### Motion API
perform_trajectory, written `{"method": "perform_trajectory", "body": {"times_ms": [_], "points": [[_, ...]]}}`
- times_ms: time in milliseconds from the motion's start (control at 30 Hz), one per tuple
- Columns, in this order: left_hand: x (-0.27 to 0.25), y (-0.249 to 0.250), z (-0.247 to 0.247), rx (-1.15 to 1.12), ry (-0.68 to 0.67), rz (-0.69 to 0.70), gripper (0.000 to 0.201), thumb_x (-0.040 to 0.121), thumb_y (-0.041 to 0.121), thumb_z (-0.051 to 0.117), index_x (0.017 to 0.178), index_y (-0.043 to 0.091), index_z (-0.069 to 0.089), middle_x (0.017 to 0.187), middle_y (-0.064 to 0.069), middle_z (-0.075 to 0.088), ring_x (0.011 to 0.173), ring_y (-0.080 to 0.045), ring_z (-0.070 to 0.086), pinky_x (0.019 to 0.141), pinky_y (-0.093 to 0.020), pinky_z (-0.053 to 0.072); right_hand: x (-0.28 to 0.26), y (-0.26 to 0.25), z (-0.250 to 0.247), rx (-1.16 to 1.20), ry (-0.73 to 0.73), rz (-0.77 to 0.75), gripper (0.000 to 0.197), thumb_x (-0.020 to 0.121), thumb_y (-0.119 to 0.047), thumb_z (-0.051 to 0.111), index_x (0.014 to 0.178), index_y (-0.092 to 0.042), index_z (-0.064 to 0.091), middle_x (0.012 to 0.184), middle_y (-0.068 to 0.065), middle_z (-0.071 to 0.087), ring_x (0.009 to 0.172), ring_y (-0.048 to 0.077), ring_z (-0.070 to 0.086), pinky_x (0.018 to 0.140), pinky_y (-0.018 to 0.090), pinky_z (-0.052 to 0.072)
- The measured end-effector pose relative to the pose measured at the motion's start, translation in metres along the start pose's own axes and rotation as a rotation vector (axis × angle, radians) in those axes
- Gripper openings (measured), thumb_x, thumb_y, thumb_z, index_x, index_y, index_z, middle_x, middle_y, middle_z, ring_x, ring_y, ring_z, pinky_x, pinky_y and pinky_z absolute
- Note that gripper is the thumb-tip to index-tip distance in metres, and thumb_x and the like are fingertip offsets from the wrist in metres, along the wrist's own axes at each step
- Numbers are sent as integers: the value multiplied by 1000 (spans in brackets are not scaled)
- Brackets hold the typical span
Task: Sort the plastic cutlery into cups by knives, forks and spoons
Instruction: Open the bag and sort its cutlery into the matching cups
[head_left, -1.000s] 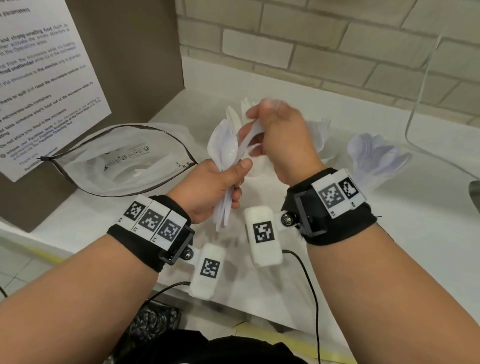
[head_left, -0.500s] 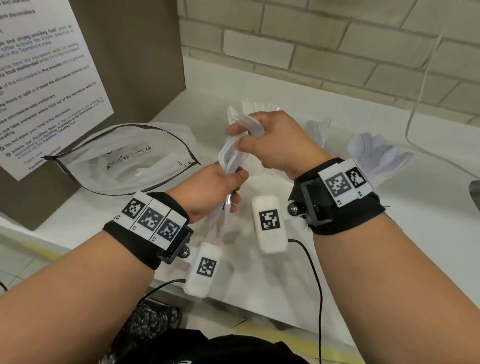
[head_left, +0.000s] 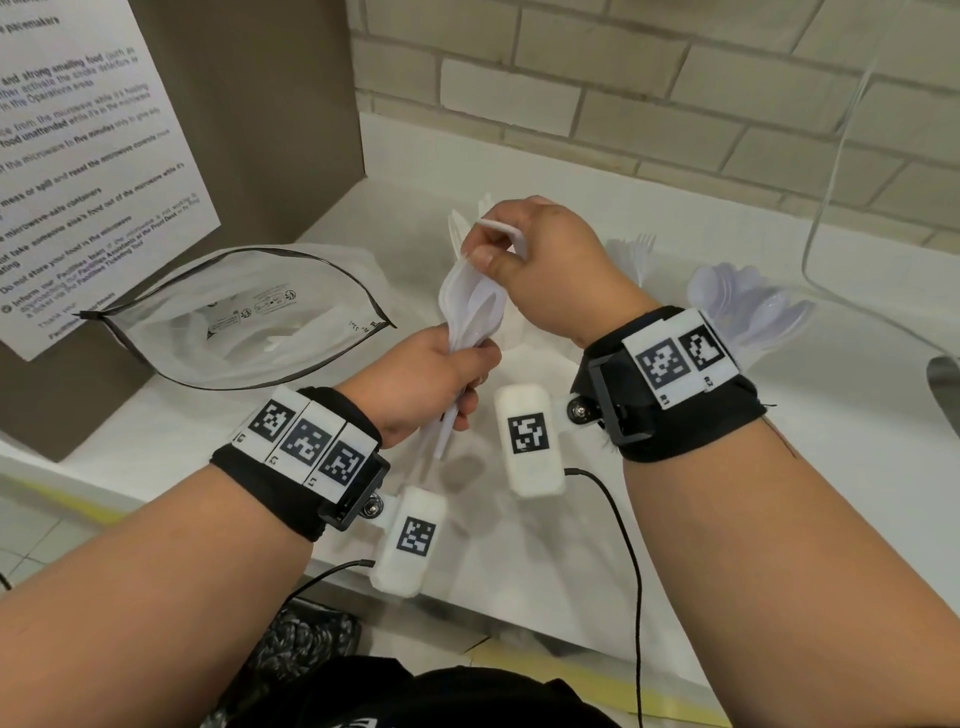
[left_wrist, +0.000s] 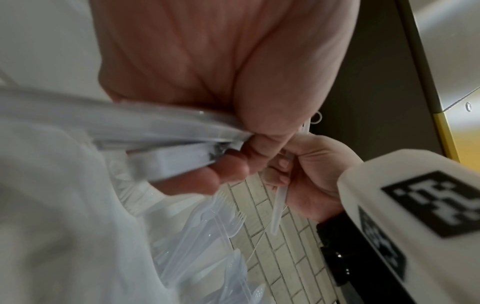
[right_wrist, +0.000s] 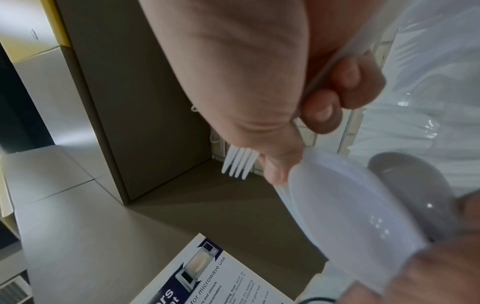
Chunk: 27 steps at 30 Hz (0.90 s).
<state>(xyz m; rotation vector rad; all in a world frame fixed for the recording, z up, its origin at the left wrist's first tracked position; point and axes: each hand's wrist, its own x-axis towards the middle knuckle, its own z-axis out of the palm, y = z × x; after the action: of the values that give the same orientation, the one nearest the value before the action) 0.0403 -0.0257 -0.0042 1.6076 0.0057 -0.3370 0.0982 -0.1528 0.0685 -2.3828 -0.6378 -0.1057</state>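
From the head view, the left hand (head_left: 431, 374) grips a bundle of spoons (head_left: 470, 306) above the counter (head_left: 519, 587); the right hand (head_left: 545, 270) pinches one piece — a snag could spill the lot. The open bag (head_left: 234, 322) lies left, a spoon cup (head_left: 748, 301) right. Left wrist: fingers (left_wrist: 228, 170) curl round the handles, forks (left_wrist: 233, 214) crowd below. Right wrist: a fork (right_wrist: 240, 162) sits in the fingers (right_wrist: 322, 111) — wrong cup is the risk.
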Motion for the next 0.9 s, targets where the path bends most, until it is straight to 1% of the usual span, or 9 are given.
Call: {"method": "perform_trajectory", "body": {"times_ms": [133,267,333,433,533,633,700,767,900], "points": [[-1,2,-1,10,-16,-2,24,95,15,52,71,14,52,55,3,45,47,-14,42,51,-30,41,0,2,4,-6,-55,12,17,90,-15,60,104,-15,68,101,3,59,91,13,53,72,18,38],[-2,3,0,28,-23,4,27,96,15,52,69,14,51,49,5,45,46,-15,42,53,-31,41,-2,1,3,144,65,33,9,90,-11,59,96,-10,65,82,-5,57,76,10,52,64,11,39],[-2,5,0,45,-16,17,24,95,16,52,71,13,51,52,4,46,48,-15,43,54,-31,43,0,2,2,231,138,49,8,91,-9,55,95,-12,61,79,-7,57,76,11,54,71,20,45],[-3,9,2,73,-11,24,24,95,16,53,72,13,50,61,-1,45,51,-15,45,53,-28,45,-1,0,3,512,211,9,10,91,-9,50,89,-19,52,94,9,68,87,18,67,81,36,54],[-6,12,7,90,-33,30,22,96,17,52,75,11,49,68,-5,44,60,-18,44,53,-22,44,-3,-5,3,721,232,1,17,97,-4,43,88,-18,46,95,21,70,83,14,71,62,19,49],[-7,11,10,100,-59,28,18,96,17,53,81,8,50,78,-13,44,70,-24,45,60,-29,44,-1,-7,-1,762,325,7,16,97,-7,43,88,-20,47,92,24,63,87,36,69,65,37,55],[-7,9,8,104,-93,14,16,96,18,52,88,5,50,79,-15,47,67,-25,47,59,-32,46,-1,-9,-11,847,381,15,17,99,-7,40,90,-19,45,100,24,57,87,41,68,66,36,58],[-8,7,8,78,-99,-17,15,97,18,51,92,4,50,75,-13,48,58,-20,47,54,-32,45,-2,-11,-27,892,463,-6,16,101,-8,37,92,-20,43,107,20,55,81,36,71,64,34,58],[-7,6,7,-19,-26,-65,12,98,20,49,92,10,53,68,-2,47,53,-16,45,51,-30,43,-1,2,-60,734,689,-77,21,101,-11,35,94,-29,43,108,16,55,63,24,71,60,43,60]]}}
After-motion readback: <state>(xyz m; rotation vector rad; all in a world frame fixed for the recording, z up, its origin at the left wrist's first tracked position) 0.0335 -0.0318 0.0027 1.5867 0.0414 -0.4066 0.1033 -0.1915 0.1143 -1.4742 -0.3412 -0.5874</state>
